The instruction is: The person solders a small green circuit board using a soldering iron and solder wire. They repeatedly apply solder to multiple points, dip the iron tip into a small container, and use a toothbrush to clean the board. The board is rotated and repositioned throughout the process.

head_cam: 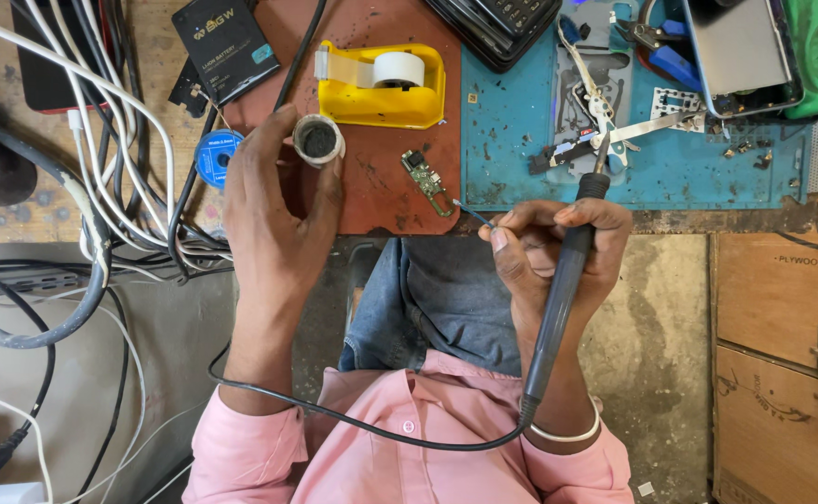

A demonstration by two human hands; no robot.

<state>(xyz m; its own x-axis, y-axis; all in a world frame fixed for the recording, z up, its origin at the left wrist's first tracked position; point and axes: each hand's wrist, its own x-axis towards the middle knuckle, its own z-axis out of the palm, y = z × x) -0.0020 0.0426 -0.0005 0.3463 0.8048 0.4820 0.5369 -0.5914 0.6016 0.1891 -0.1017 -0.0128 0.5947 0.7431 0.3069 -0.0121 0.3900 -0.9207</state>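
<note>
My left hand (273,219) grips a small round white tin (317,140) of dark paste between thumb and fingers, over the reddish mat (381,191). My right hand (549,252) holds a dark grey soldering iron (563,289) lying along the palm, with its tip (603,145) pointing away over the blue mat (521,121). The same hand pinches a thin blue wire (472,215) between thumb and forefinger. The wire's end sits just right of a small green circuit board (425,177) on the reddish mat.
A yellow tape dispenser (381,84) stands behind the tin. A black battery pack (222,47), a blue solder spool (216,154) and tangled cables (101,187) lie at left. Tweezers (651,126), small parts and an opened phone (740,51) sit on the blue mat. Cardboard boxes (782,355) are at right.
</note>
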